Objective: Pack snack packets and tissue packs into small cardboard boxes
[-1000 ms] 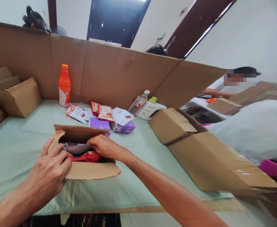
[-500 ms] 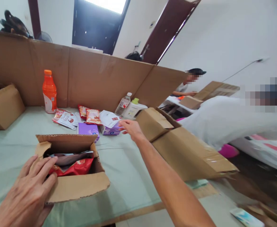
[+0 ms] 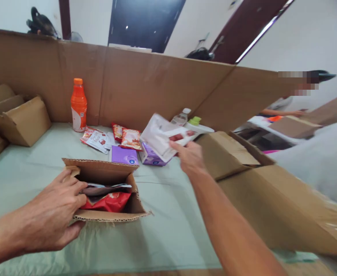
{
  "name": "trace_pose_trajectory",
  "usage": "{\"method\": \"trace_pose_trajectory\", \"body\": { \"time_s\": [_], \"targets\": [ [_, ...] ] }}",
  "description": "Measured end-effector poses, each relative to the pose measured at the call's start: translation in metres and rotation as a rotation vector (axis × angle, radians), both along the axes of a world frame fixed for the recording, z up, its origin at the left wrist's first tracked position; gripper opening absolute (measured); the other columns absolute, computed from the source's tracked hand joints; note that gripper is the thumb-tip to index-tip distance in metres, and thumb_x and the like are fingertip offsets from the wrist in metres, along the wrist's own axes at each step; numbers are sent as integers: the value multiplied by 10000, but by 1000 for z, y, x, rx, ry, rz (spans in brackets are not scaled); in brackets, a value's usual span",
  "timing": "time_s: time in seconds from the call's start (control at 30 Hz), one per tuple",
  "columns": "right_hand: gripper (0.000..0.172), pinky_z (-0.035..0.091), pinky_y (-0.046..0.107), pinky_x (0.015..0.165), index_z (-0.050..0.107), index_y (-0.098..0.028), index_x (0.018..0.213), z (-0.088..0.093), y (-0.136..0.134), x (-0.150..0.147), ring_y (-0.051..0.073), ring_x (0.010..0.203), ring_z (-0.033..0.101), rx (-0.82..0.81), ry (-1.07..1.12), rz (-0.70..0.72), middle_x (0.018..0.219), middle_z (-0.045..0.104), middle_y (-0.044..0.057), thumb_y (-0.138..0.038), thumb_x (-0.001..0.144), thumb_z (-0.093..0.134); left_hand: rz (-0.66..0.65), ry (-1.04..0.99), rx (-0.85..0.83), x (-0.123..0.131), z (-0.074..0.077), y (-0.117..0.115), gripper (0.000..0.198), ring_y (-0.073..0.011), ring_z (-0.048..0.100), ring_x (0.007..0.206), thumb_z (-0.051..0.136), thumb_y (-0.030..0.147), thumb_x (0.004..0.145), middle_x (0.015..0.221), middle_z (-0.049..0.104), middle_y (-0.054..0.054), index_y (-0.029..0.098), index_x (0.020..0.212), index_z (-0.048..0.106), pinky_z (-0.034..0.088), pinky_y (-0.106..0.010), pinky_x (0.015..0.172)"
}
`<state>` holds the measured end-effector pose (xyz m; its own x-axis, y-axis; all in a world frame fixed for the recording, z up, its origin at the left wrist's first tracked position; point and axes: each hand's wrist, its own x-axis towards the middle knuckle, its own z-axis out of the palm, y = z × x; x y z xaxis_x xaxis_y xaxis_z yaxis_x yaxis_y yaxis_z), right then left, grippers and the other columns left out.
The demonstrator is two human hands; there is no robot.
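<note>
An open cardboard box (image 3: 111, 217) stands on the green cloth, with a red packet (image 3: 111, 202) and a dark packet (image 3: 99, 193) inside. My left hand (image 3: 55, 209) grips the box's left side, thumb outside and fingers over the edge. Pinched in my right hand (image 3: 190, 155) is a white packet (image 3: 157, 134) with dark red marks, tilted and slightly blurred. It hangs over a purple-and-white box (image 3: 152, 155). Left of that lie a purple box (image 3: 124, 155), red-and-cream packets (image 3: 131, 138) and a white sachet (image 3: 98, 140).
An orange bottle (image 3: 79, 105) stands by the cardboard wall (image 3: 145, 84). A clear bottle (image 3: 181, 117) and a green-capped bottle (image 3: 195, 122) are behind my right hand. Cardboard boxes stand left (image 3: 32, 120) and right (image 3: 272, 207). People are beyond, at right.
My right hand has closed on the white packet and lifted it off the purple-and-white box. My left hand stays at the cardboard box. The view has shifted right.
</note>
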<state>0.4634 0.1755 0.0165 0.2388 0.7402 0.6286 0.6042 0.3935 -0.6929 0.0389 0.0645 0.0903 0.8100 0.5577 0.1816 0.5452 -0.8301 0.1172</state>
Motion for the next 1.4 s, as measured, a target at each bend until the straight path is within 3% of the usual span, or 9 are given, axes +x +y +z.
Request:
{"method": "trace_pose_trajectory", "body": {
  "time_s": [0.2, 0.4, 0.63, 0.77, 0.83, 0.97, 1.13, 1.3, 1.4],
  "targets": [
    [194, 636, 438, 836, 730, -257, 823, 51, -93, -35, 263, 917, 753, 51, 345, 76, 869, 774, 47, -389, 723, 829, -3, 39, -29, -2, -1, -2, 46, -294, 694, 1014, 727, 289, 794, 980, 772, -75, 244, 784, 722, 479, -476, 1035],
    [79, 611, 402, 722, 749, -291, 809, 86, -143, -112, 240, 767, 712, -86, -122, 323, 839, 755, 20, -324, 881, 744, 33, 103, -83, 1, 0, -4, 47, -266, 676, 887, 705, 260, 787, 863, 743, -52, 231, 752, 716, 491, -445, 939],
    [224, 481, 306, 701, 656, -212, 762, 78, -119, -154, 180, 742, 617, -302, -665, 460, 828, 675, 45, -181, 946, 533, 49, 119, -45, 0, -6, -16, 55, -313, 669, 908, 711, 235, 740, 885, 735, -100, 183, 756, 699, 491, -492, 944],
    [221, 480, 290, 766, 642, -196, 737, 62, -94, -174, 184, 809, 654, -382, -679, 506, 864, 707, 52, -150, 938, 562, 55, 105, -19, -1, -8, -18, 83, -320, 668, 902, 740, 255, 746, 905, 742, -102, 189, 766, 695, 496, -494, 910],
    [163, 486, 286, 800, 696, -192, 839, 57, -84, -179, 196, 868, 690, -487, -685, 514, 912, 749, 50, -102, 907, 578, 72, 118, -27, -1, -7, -18, 88, -323, 675, 917, 748, 242, 741, 932, 747, -108, 186, 769, 687, 503, -500, 907],
    [271, 507, 313, 858, 755, -206, 1054, 54, -82, -176, 232, 976, 723, -707, -741, 551, 1030, 800, 47, -85, 842, 636, 100, 134, -64, 0, -8, -21, 103, -351, 682, 1028, 749, 222, 731, 1032, 756, -132, 176, 795, 683, 506, -548, 985],
    [456, 500, 365, 1005, 694, -232, 1322, 61, -90, -177, 250, 1162, 700, -500, -604, 520, 1329, 738, 72, -208, 867, 701, 128, 123, 6, 2, -17, -27, 216, -391, 683, 1113, 795, 271, 706, 1181, 743, -208, 153, 872, 721, 464, -640, 1082],
    [328, 462, 280, 710, 808, -210, 937, 56, -73, -191, 226, 898, 739, -712, -926, 603, 937, 811, 55, -23, 850, 553, 153, 47, 160, -2, -35, -30, 313, -441, 636, 1249, 845, 263, 636, 1305, 704, -262, 156, 903, 722, 463, -652, 1105],
    [332, 407, 246, 654, 800, -199, 907, 50, -62, -191, 176, 806, 699, -793, -927, 714, 852, 791, 25, 0, 833, 545, 132, -48, 186, -8, -46, -30, 399, -424, 506, 1425, 807, 178, 591, 1540, 544, -241, 170, 976, 700, 426, -586, 1179]
  ]
}}
